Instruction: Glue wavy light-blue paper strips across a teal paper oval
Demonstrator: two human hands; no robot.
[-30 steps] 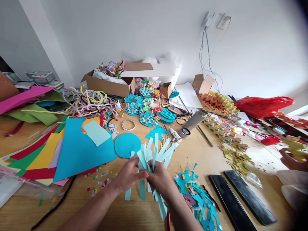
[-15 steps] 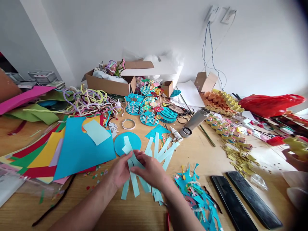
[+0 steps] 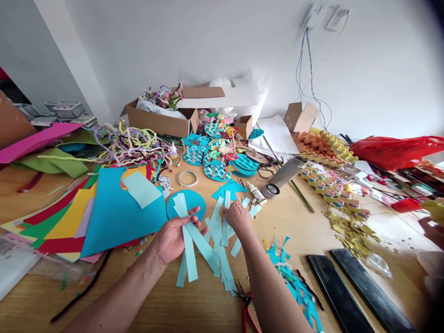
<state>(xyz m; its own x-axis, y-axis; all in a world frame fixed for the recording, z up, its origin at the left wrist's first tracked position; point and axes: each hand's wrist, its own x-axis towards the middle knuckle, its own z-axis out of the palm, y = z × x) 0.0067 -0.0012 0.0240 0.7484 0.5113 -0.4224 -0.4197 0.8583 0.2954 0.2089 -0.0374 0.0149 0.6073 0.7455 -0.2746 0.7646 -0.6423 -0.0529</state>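
Note:
In my left hand (image 3: 178, 237) I hold a few pale blue paper strips (image 3: 190, 259), pinched between thumb and fingers and fanning downward. A blue paper disc (image 3: 194, 199) lies just behind that hand. My right hand (image 3: 239, 217) is closed on a pale blue strip (image 3: 225, 233) at the loose pile, its fingertips partly hidden. More pale strips (image 3: 222, 263) lie between the two hands. Red-handled pliers (image 3: 245, 303) lie under my right forearm. Behind my right hand are blue paper scraps (image 3: 227, 188) and a white glue bottle (image 3: 256, 194).
Coloured paper sheets (image 3: 125, 217) lie on the left, with a tape roll (image 3: 187, 178) behind. A metal tumbler (image 3: 286, 175) lies to the right. Two dark trays (image 3: 338, 286) and blue offcuts (image 3: 298, 291) are at front right. Another person's hand (image 3: 432, 231) shows at the right edge.
My right hand has left the strips in my left hand and moved right, onto the loose pile. The left hand has turned more palm-up, still holding its strips. The pliers have come into fuller view.

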